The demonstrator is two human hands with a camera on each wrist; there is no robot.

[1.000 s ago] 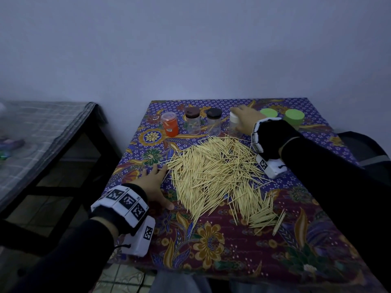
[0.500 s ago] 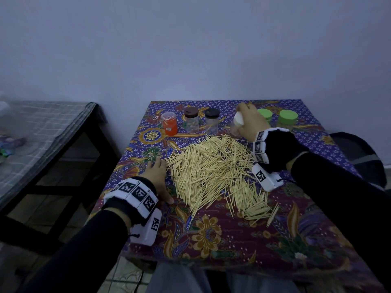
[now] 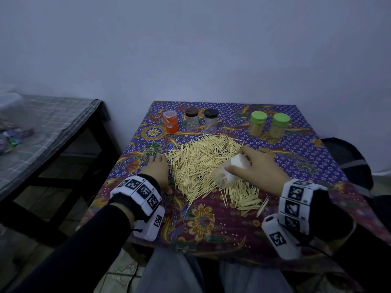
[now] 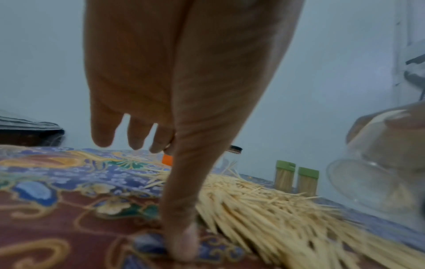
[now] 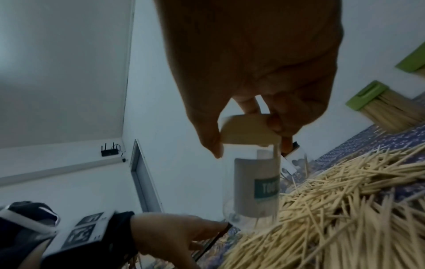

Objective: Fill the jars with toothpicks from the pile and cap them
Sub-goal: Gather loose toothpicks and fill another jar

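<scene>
1. The right hand (image 3: 261,172) has its fingers (image 5: 210,140) clamped on the white cap of a clear jar (image 3: 227,173), held above the toothpick pile (image 3: 203,163).
2. The left hand (image 3: 157,171) lies with fingers apart on the table (image 3: 211,220), beside the pile.

Head looks down; blurry wrist views share toothpick pile (image 3: 203,166).

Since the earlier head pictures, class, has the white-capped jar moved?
Yes. The white-capped jar, gripped by the right hand, has left the back row beside the black-lidded jar and come nearer, over the toothpick pile.
</scene>
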